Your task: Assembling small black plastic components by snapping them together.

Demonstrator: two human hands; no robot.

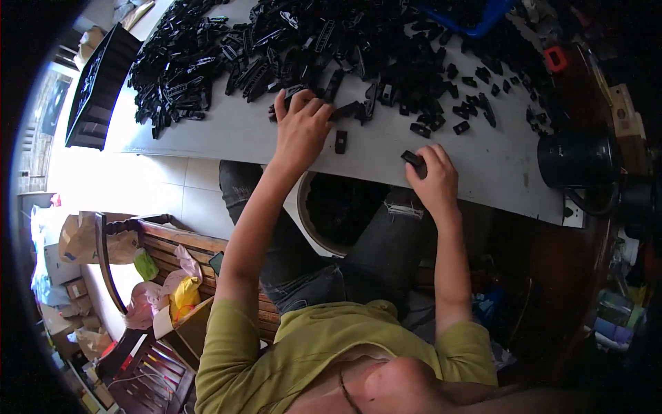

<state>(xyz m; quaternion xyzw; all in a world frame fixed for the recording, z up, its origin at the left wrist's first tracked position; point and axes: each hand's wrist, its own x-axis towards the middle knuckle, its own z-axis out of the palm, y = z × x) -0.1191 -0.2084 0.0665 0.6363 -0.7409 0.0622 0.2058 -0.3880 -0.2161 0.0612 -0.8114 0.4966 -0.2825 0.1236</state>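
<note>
My left hand (303,127) reaches to the near edge of a heap of black plastic parts (255,45). Its fingers curl down around a black plastic part (295,90), partly hidden under them. Toward the table's front edge, my right hand (437,181) pinches a small black plastic block (413,159) between thumb and fingers. A single black rectangular piece (340,142) lies between the two hands. Loose small black pieces (461,127) are scattered beyond my right hand.
The grey-white table (241,131) carries a black crate (103,86) at left and a blue bin (476,31) at the back. A dark mug-like container (578,160) stands at right. Below the table edge, a round tub (303,207) sits between my legs; a wooden bench (181,245) is at left.
</note>
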